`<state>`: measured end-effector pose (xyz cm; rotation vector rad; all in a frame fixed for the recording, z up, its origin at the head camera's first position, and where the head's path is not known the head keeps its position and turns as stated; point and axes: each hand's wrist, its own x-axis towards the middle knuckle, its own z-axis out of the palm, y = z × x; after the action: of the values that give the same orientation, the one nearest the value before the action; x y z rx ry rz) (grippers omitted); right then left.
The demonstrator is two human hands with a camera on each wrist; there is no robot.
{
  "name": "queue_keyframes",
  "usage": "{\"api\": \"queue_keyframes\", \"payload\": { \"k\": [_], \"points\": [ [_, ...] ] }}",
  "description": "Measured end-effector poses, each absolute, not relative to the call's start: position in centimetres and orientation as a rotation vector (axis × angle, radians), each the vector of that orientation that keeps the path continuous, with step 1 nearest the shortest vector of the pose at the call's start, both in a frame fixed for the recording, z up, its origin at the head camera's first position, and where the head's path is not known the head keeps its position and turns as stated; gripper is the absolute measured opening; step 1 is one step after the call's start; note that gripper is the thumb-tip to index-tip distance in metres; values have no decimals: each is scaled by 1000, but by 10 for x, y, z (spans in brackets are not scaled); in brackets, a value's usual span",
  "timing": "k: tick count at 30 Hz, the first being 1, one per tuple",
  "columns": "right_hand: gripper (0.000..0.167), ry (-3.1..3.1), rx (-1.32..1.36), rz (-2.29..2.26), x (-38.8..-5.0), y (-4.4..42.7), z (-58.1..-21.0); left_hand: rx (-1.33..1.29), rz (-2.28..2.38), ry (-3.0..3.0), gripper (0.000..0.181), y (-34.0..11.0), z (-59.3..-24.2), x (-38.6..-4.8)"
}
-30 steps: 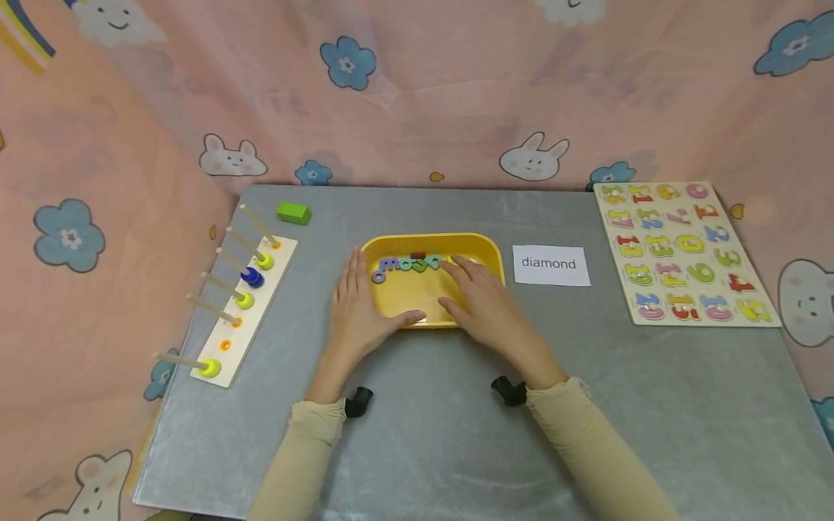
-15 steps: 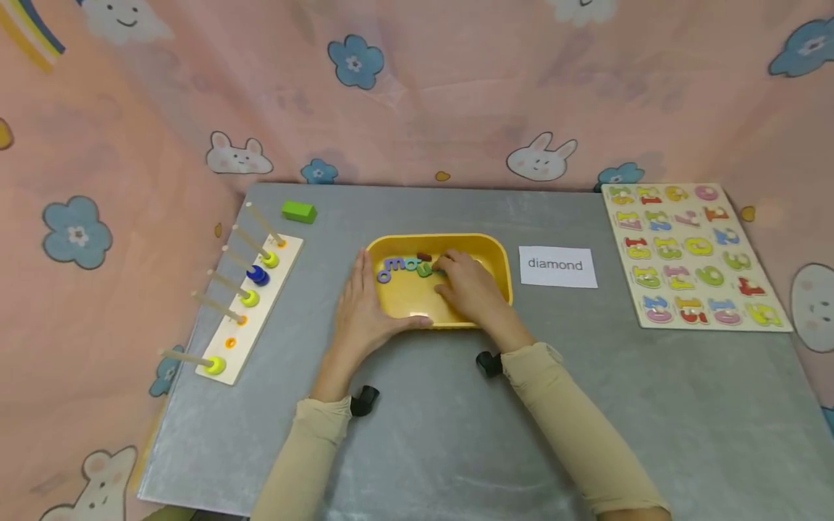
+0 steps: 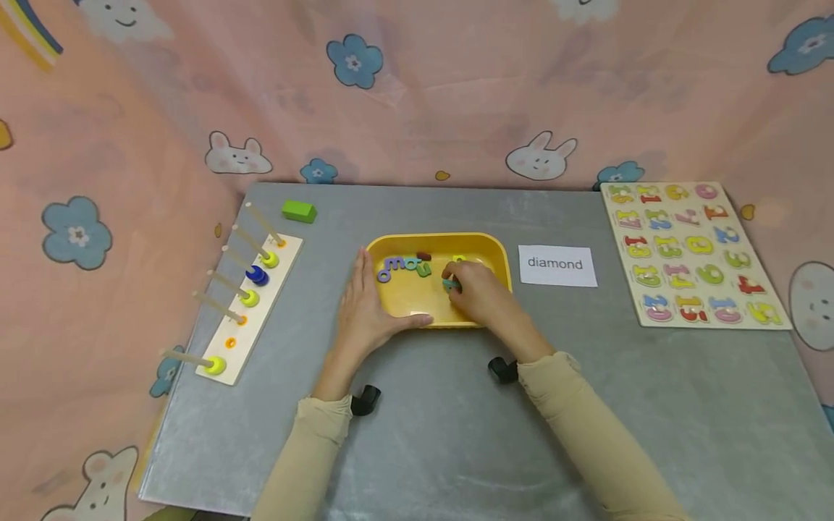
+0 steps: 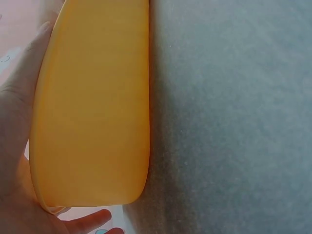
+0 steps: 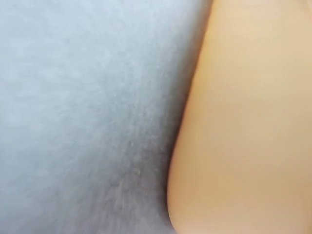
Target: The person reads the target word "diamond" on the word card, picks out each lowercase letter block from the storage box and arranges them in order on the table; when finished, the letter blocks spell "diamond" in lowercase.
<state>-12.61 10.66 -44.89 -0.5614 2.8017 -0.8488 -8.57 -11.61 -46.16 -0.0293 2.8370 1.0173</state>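
Head camera shows a smooth grey table [image 3: 430,434]. The left hand [image 3: 365,304] spreads its straight fingers and thumb around a corner of a shiny yellow round-cornered tray [image 3: 410,302]. Inside it, the right hand [image 3: 481,293] pinches a small teal piece [image 3: 451,284], shape partly hidden. Curvy purple letters [image 3: 394,261] lie farther left. Behind everything hangs a wrinkly pink cloth wall [image 3: 430,101] with blue flowers [image 3: 365,55].
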Motion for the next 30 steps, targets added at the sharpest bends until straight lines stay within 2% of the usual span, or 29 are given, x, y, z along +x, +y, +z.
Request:
{"api": "queue_keyframes", "payload": {
  "k": [8,13,20,30],
  "points": [
    [24,2832,-609,-1369,-89,136,-428,-47,1023,2811,159,-116,-459,-86],
    [21,2993,-483,-1542,-77,167,-425,-49,1016,2816,159,-116,-460,-87],
    [24,2948,-76,-1557,-75,211,-439,-38,1039,2818,159,-116,-460,-86],
    [18,2853,119,-1306,-79,222,-471,-35,1044,2828,159,-117,-461,-86]
  ]
}}
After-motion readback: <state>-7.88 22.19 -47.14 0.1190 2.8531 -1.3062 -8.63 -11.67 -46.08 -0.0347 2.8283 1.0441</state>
